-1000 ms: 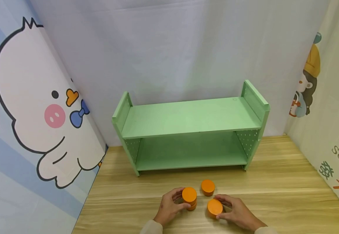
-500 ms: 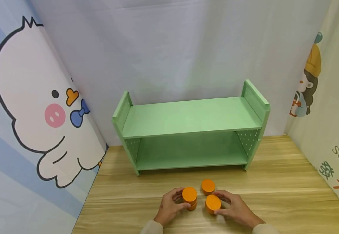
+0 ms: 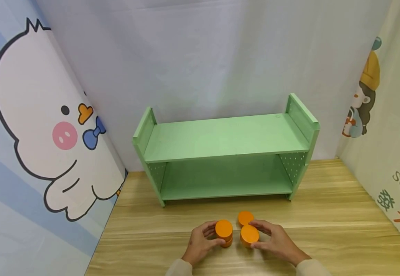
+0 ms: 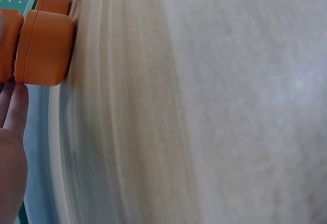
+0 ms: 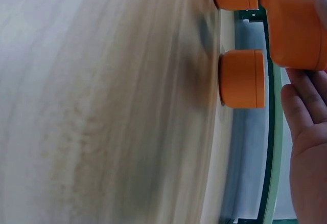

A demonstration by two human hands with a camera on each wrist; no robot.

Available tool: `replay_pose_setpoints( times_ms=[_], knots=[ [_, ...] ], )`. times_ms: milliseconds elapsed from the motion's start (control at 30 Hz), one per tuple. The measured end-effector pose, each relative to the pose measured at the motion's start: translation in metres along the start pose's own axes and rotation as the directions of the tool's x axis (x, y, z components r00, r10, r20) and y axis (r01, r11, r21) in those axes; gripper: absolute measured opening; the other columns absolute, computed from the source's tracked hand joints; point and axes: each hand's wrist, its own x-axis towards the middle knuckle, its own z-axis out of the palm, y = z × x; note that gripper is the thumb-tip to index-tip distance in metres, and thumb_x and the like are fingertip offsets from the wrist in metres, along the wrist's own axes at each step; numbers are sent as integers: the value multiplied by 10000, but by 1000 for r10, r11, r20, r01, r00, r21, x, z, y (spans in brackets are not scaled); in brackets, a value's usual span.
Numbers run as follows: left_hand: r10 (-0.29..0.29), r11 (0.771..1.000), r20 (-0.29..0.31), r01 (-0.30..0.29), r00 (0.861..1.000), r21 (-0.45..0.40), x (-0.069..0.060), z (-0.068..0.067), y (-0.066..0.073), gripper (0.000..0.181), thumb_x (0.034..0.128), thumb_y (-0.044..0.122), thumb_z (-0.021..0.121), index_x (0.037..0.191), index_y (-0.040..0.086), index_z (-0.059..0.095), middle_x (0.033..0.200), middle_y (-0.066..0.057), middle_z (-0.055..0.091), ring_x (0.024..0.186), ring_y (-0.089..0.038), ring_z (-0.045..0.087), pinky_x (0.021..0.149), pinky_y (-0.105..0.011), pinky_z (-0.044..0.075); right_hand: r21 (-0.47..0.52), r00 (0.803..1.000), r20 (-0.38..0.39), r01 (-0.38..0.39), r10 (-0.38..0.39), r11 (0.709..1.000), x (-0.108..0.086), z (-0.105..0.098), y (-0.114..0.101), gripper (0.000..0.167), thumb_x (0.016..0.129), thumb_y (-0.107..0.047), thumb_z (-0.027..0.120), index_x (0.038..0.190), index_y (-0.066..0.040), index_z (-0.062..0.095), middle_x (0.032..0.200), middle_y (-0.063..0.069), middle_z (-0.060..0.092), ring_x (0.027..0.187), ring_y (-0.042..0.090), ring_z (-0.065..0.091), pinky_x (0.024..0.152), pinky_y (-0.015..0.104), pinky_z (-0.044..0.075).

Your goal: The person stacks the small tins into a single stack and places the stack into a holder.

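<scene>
Two small round orange containers stand stacked on the table; the upper container sits on the lower container. My left hand curls thumb and fingers round the sides of the upper one. To the right, my right hand holds another orange container between thumb and fingers. In the right wrist view this held container is off the table. Just behind it, a further orange container stands on the table, partly covered in the head view.
A green two-tier shelf stands behind the containers on the wood-grain table. Grey-white cloth hangs at the back. Printed curtains with a cartoon duck and a cartoon figure flank the table.
My right hand has moved its container left and away from me, up to the front of the standing one, which it now partly covers. The left hand and its stack have stayed put.
</scene>
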Motion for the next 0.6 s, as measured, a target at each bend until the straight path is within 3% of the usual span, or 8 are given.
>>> replay_pose_setpoints(
  times_ms=[100, 367, 600],
  knots=[
    [-1, 1000, -1, 1, 1000, -4, 0, 0, -1, 585, 758, 45, 859, 1289, -29, 625, 1277, -176, 645, 1167, -303, 635, 940, -289, 555, 1, 1000, -3, 8, -8, 1000, 2, 0, -3, 584, 802, -192, 853, 1275, 56, 616, 1270, 199, 647, 1179, 247, 620, 987, 218, 505],
    [3, 1000, -1, -3, 1000, -5, 1, 0, -4, 585, 753, 34, 859, 1286, -27, 628, 1273, -177, 647, 1160, -304, 639, 934, -291, 558, -1, 1000, 10, 27, -27, 1000, 6, 0, -8, 581, 810, -205, 848, 1283, 42, 618, 1285, 196, 639, 1180, 365, 612, 995, 396, 515],
    [18, 1000, 2, -18, 1000, -8, 1, -1, -5, 575, 750, 29, 858, 1278, -26, 635, 1266, -176, 652, 1153, -302, 644, 933, -292, 559, 1, 998, -3, 59, -59, 998, 9, 1, -9, 562, 809, -189, 847, 1269, 45, 625, 1272, 193, 645, 1185, 167, 605, 1004, 257, 505]
  ],
)
